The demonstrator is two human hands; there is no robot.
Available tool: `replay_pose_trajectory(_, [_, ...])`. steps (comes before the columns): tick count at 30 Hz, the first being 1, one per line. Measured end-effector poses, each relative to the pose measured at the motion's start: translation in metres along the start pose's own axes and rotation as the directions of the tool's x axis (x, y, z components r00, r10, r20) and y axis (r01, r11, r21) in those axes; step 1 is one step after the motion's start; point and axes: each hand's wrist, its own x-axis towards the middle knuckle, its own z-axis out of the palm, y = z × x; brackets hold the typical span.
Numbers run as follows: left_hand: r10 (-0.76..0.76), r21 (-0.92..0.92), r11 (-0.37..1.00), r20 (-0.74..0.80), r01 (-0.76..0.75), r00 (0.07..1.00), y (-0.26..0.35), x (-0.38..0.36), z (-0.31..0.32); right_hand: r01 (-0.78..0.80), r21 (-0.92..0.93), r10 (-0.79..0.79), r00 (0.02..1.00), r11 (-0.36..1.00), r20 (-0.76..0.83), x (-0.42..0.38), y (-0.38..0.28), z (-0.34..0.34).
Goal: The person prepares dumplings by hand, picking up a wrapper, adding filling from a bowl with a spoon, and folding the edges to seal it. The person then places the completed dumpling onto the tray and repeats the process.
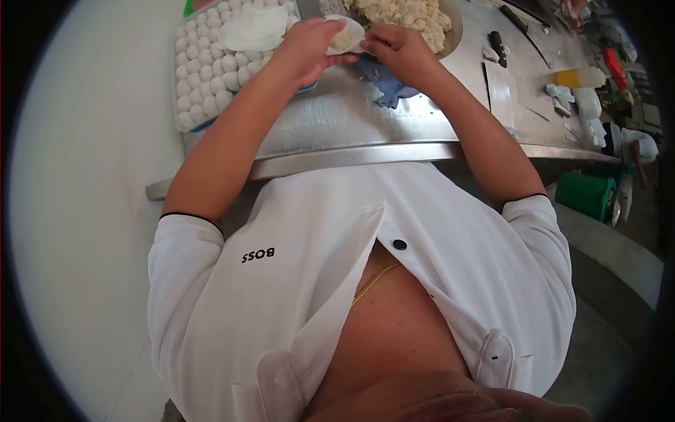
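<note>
Left hand (307,50) cups a white round wrapper (356,32) with a dab of pale filling (342,40) in it, grip curled under and around it; right hand (402,50) has a narrow grip, thumb and finger pinching the wrapper's right edge. Wrapper sits between both hands, above the far part of the metal worktop (337,121). Tray (308,88) of white rounded pieces (204,70) on the left, stack of wrappers (254,29) lying on top. Bowl (455,29) of chunky mix (415,15) just beyond right hand. Blue cloth (388,90) below the hands, squeeze bottle (578,78) well off to the right.
</note>
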Motion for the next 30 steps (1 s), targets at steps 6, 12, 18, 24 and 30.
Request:
replay_pose_trajectory(6, [-0.061,0.179,0.983,0.071,0.048,0.996,0.0,-0.004,0.005,-0.105,0.052,0.108,0.992,0.993,-0.07,-0.001,-0.001,0.003])
replay_pose_trajectory(12, [-0.039,0.18,0.983,0.075,0.025,0.996,-0.003,-0.003,0.002,-0.289,0.196,0.266,0.954,0.937,0.136,0.001,-0.008,-0.009])
replay_pose_trajectory(18, [-0.007,0.229,0.973,0.054,-0.006,0.999,-0.003,-0.005,0.005,-0.006,-0.003,0.007,0.999,1.0,0.054,-0.002,0.005,-0.002])
replay_pose_trajectory(24, [-0.028,0.303,0.953,0.078,0.003,0.997,-0.004,-0.005,0.003,-0.282,0.263,0.248,0.956,0.923,0.154,0.0,-0.004,-0.001])
replay_pose_trajectory(30, [0.011,0.195,0.98,0.091,-0.029,0.996,-0.006,0.0,-0.004,-0.211,0.118,0.199,0.974,0.97,0.108,-0.001,0.001,-0.004])
